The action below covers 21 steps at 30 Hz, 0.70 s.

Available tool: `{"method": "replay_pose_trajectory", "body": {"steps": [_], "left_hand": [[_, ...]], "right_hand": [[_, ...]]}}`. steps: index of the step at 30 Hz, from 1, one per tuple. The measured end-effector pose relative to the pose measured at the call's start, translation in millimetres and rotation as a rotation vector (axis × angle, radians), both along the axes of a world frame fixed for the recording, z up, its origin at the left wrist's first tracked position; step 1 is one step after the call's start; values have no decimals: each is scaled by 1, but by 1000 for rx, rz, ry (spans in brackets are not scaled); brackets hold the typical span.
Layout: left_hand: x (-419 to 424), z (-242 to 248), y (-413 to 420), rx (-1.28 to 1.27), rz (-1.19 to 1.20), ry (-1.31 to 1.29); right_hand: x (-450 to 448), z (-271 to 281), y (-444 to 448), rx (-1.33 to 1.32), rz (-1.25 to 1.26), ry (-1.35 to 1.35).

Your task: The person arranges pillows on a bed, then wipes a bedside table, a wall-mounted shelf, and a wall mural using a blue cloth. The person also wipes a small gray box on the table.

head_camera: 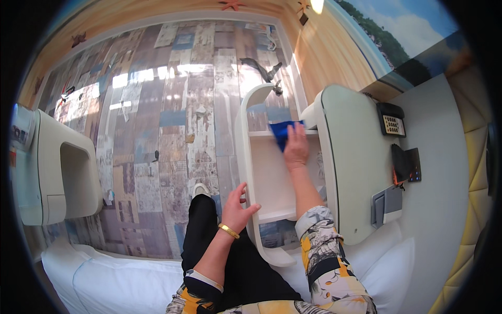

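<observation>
My right hand (297, 147) presses a blue cloth (281, 134) near the far end of an open white drawer (270, 178). The cloth hangs out past my fingers and looks blurred. My left hand (236, 210) rests at the drawer's curved white front panel (244, 157), fingers apart, holding nothing. A gold bracelet (228, 230) circles that wrist. The drawer is pulled out from a white nightstand with a glass top (355, 165). A white cable (320, 165) lies partly hidden inside, beyond my right forearm.
On the nightstand sit a black telephone (392, 119), a dark pouch (401, 161) and a grey holder (386, 206). Another nightstand (70, 168) stands at left. White bedding (129, 278) lies at my near side. The floor (168, 129) has a wood-plank pattern.
</observation>
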State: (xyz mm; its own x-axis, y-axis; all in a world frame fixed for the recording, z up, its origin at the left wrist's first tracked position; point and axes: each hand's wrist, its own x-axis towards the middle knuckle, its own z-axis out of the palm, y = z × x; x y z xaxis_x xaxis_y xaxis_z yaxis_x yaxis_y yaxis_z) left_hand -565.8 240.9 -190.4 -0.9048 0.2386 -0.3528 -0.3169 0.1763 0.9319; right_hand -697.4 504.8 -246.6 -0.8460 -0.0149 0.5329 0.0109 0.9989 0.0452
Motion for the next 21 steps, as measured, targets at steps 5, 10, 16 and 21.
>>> {"method": "replay_pose_trajectory", "body": {"steps": [5,10,16,21], "left_hand": [[0,0,1,-21,-8,-10],[0,2,3,-22,-3,1],[1,-3,1,2,-2,3],[1,-3,1,7,8,4]], "right_hand": [[24,-28,42,-167,-512,-176],[25,-40,-31,-95,-158,-151],[43,-28,-50,-85,181,-211],[35,-20,13,60,-393,-298]]}}
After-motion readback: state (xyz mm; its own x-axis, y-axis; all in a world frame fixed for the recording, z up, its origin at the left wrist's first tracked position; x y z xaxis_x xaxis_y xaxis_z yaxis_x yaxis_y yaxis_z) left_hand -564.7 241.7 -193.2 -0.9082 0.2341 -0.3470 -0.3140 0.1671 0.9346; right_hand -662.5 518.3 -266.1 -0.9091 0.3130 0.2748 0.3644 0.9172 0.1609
